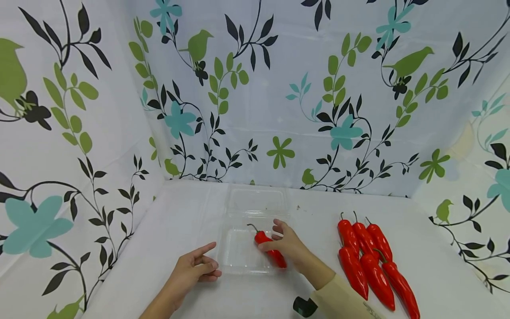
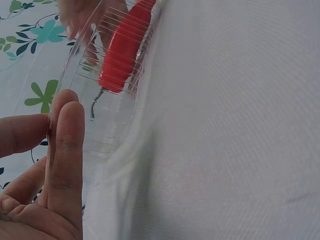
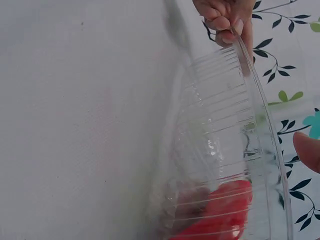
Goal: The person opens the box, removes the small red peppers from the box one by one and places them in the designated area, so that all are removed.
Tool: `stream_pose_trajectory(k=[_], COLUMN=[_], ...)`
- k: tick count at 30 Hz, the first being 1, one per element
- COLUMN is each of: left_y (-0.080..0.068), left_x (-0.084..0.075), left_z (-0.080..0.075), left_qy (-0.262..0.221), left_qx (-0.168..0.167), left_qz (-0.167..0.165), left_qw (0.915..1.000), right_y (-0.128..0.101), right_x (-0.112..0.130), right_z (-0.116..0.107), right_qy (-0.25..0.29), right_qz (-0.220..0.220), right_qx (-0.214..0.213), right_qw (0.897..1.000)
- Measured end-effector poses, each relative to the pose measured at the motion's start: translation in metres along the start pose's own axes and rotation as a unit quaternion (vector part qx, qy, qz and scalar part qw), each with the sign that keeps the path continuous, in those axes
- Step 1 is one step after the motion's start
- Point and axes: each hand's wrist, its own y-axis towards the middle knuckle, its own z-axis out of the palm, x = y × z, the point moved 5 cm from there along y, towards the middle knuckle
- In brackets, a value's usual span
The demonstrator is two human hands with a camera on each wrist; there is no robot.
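A clear plastic box (image 1: 235, 252) lies on the white table with its hinged lid folded back. Inside it rests a red chili pepper (image 1: 260, 237), stem toward the far left. At the box's left side my left hand (image 1: 195, 270) pinches the rim between thumb and fingers (image 2: 70, 145), as the left wrist view shows. Over the pepper, my right hand (image 1: 292, 246) has its fingers spread. In the right wrist view its thumb (image 3: 307, 152) stands apart from the pepper (image 3: 225, 210); the other fingers are hidden there.
Several more red chili peppers (image 1: 374, 270) lie in two rows on the table to the right. The open lid (image 1: 256, 201) extends toward the back. Patterned cloth (image 1: 279, 110) with leaves and birds surrounds the table at the back and sides.
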Motion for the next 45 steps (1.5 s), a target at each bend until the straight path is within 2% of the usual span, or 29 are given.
stream_pose_trajectory(k=[8, 23, 35, 45], left_y=[0.000, 0.000, 0.000, 0.000], left_x=[0.002, 0.001, 0.000, 0.001], left_z=[0.001, 0.000, 0.001, 0.000], left_qy=[-0.003, -0.001, 0.001, 0.004], left_qx=[-0.009, -0.010, -0.009, -0.009], left_qz=[-0.006, 0.000, -0.002, -0.007], left_qw=[0.9999, 0.9999, 1.0000, 0.9999], right_y=[0.005, 0.008, 0.008, 0.005], right_x=[-0.006, -0.008, -0.006, -0.006], right_z=[0.009, 0.025, 0.035, 0.035], right_qy=[0.014, -0.058, -0.140, -0.148], right_qz=[0.016, 0.004, -0.042, -0.046], right_qx=[0.016, 0.052, 0.087, 0.080], right_qw=[1.000, 0.997, 0.985, 0.985])
